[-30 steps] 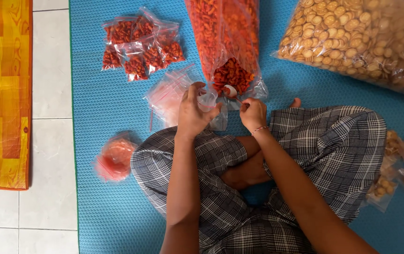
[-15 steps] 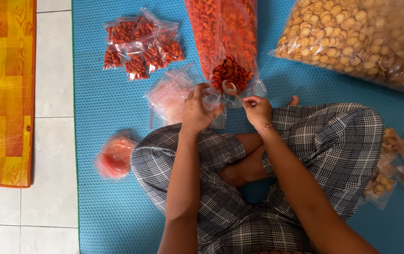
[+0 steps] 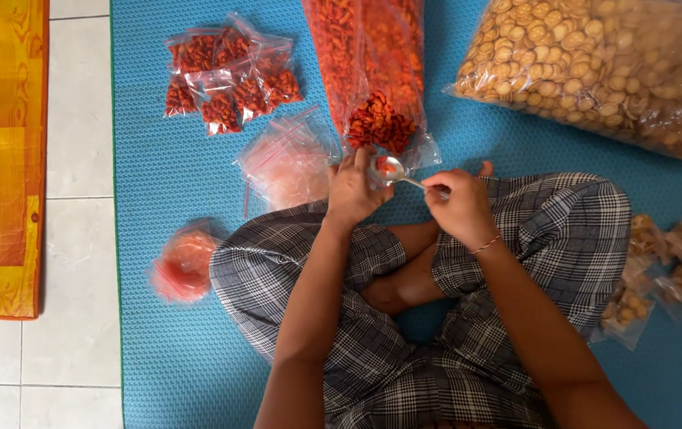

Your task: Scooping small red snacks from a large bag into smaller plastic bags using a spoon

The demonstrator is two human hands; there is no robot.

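Blue mat (image 3: 182, 349) (orange-red snacks (image 3: 379, 125))

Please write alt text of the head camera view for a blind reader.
Seated on a blue mat, a person's right hand holds a spoon of red snacks over a small clear bag in the left hand, by the big red snack bag.
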